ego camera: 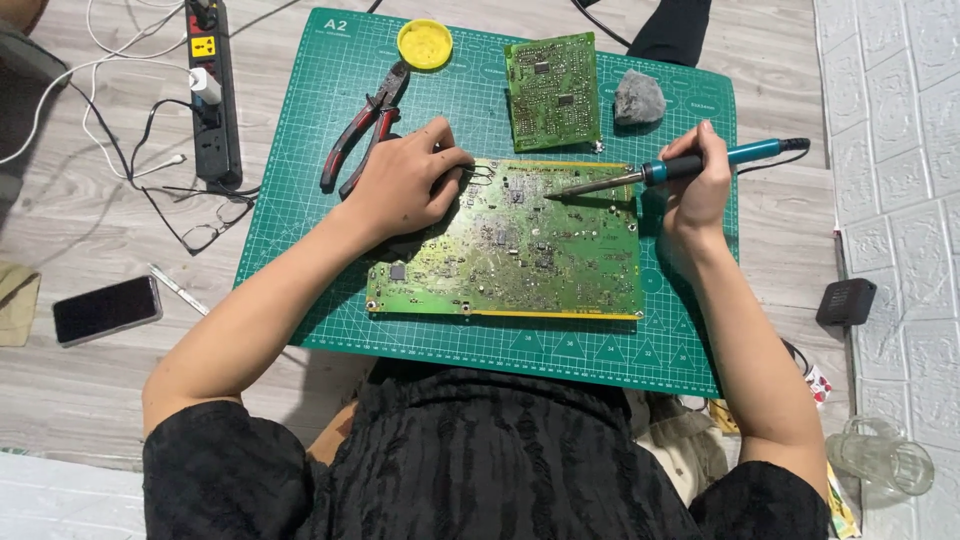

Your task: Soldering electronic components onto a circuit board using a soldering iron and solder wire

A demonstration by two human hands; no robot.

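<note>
A large green circuit board (520, 250) lies on a green cutting mat (300, 200). My left hand (405, 180) rests on the board's upper left corner, its fingers closed around a thin wire or small tool that I cannot make out clearly. My right hand (695, 185) grips a teal and black soldering iron (660, 170); its metal tip points left and touches the board near the upper middle.
A smaller green circuit board (552, 90), a yellow lid (424, 44), a grey sponge (639, 97) and red-handled pliers (362, 130) lie on the mat's far part. A power strip (212, 90), cables, glasses (215, 230) and a phone (107, 309) sit left; a glass cup (880, 455) at lower right.
</note>
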